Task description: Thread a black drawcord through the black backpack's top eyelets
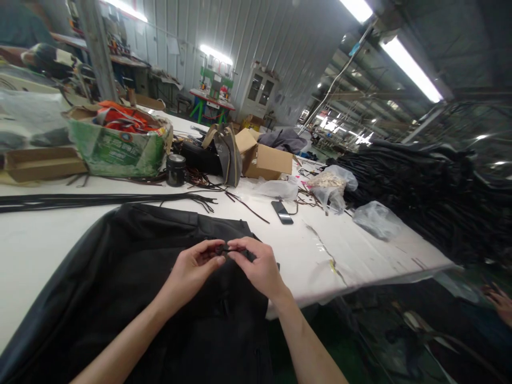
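Long white worktable (48, 245) in a metal-walled workshop, corrugated grey wall behind, fluorescent tube lights overhead. Green-legged machine stand (211, 96) and a pale glass-door cabinet (259, 90) at the far wall.

Containers: torn green-and-white cardboard box (116, 152) at far left, orange fabric pieces (122, 118) piled inside. Flat brown cardboard tray (42, 162) just beside it on the left. Open brown cardboard carton (264, 159) mid-table, contents not visible. Small black round tin (176, 169) near the green box. Clear plastic bag of pale small parts (331, 184) to the right, another crumpled clear plastic bag (376, 220) near the table edge, contents unclear.

Around: bundle of long black cords (100, 200) stretched across the table beyond my garment. Grey-brown bag (226, 152) upright beside the carton. Black smartphone (282, 212) lying flat between cords and bags. Big heap of black leather-like material (432, 197) stacked off the right edge. Another person's hand (500, 304) at far right, low.

Black leather-like garment (120, 277) lies spread in front of me, covering the near table edge. My left hand (192, 269) and right hand (260, 266) sit on top of it, fingertips meeting. Both pinch narrow on a small black zipper pull piece (224, 249) at the garment's upper middle; thumb and forefinger tight on each side. Piece too small to tell details.
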`<action>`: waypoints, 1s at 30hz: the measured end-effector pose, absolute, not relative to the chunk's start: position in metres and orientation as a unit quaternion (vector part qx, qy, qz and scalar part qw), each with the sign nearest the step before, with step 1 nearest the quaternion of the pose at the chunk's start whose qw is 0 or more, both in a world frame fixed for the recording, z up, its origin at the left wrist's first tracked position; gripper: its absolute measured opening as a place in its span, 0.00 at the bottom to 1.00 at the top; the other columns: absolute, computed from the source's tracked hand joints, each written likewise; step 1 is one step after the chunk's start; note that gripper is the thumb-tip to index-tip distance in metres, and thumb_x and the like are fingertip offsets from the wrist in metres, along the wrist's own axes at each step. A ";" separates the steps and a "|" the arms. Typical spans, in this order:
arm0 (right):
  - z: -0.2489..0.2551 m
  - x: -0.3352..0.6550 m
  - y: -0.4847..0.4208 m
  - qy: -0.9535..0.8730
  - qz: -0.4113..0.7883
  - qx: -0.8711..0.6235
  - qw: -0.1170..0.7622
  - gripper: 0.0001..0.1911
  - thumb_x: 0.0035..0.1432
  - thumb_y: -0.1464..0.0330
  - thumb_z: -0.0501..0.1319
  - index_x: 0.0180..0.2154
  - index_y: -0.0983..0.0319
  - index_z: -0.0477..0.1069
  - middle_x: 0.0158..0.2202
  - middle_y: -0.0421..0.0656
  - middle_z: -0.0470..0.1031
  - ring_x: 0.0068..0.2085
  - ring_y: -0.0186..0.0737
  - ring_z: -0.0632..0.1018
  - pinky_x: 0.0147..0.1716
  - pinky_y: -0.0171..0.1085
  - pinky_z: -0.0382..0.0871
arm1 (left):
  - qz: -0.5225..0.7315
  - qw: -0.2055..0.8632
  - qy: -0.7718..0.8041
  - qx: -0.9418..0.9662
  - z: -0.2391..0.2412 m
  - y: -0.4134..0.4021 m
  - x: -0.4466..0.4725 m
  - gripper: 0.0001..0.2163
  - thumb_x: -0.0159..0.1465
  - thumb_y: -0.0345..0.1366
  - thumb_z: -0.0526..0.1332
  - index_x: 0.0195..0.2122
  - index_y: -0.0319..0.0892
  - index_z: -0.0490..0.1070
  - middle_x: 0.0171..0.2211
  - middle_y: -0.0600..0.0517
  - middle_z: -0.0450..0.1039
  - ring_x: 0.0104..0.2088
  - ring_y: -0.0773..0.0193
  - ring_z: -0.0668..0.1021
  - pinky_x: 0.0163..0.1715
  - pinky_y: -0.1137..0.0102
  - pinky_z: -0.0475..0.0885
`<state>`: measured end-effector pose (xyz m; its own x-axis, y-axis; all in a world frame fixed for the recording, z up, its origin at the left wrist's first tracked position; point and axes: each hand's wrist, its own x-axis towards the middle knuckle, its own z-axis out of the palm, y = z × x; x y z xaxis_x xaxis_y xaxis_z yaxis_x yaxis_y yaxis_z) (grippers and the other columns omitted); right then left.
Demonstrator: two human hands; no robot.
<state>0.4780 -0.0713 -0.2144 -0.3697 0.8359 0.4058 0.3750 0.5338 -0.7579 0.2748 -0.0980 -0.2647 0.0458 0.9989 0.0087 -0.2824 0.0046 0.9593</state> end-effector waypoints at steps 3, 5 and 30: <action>-0.211 0.486 -0.087 -0.792 0.281 -0.383 0.384 0.08 0.70 0.70 0.72 0.49 0.55 0.85 0.44 0.41 0.88 0.44 0.42 0.86 0.49 0.41 0.81 | 0.520 0.611 0.428 0.416 -0.259 -0.119 0.275 0.26 0.57 0.49 0.80 0.53 0.43 0.86 0.50 0.43 0.88 0.45 0.50 0.87 0.47 0.61 0.84; -0.214 0.487 -0.100 -0.807 0.262 -0.377 0.371 0.07 0.70 0.70 0.72 0.48 0.55 0.85 0.45 0.41 0.88 0.45 0.42 0.86 0.49 0.41 0.80 | 0.507 0.616 0.442 0.409 -0.262 -0.134 0.278 0.25 0.57 0.51 0.79 0.52 0.43 0.87 0.45 0.44 0.89 0.37 0.55 0.85 0.38 0.64 0.83; -0.216 0.470 -0.136 -0.938 0.044 -0.315 0.136 0.12 0.75 0.76 0.62 0.51 0.57 0.81 0.41 0.41 0.83 0.42 0.43 0.80 0.42 0.42 0.72 | 0.534 0.577 0.523 0.329 -0.270 -0.163 0.245 0.33 0.47 0.54 0.85 0.50 0.41 0.87 0.37 0.47 0.86 0.33 0.59 0.82 0.39 0.66 0.81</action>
<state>0.4704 -0.1357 -0.2159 -0.7648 0.6027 0.2279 0.5789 0.7980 -0.1676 0.2447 -0.1632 -0.2701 -0.1172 0.9606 -0.2522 -0.2731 0.2130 0.9381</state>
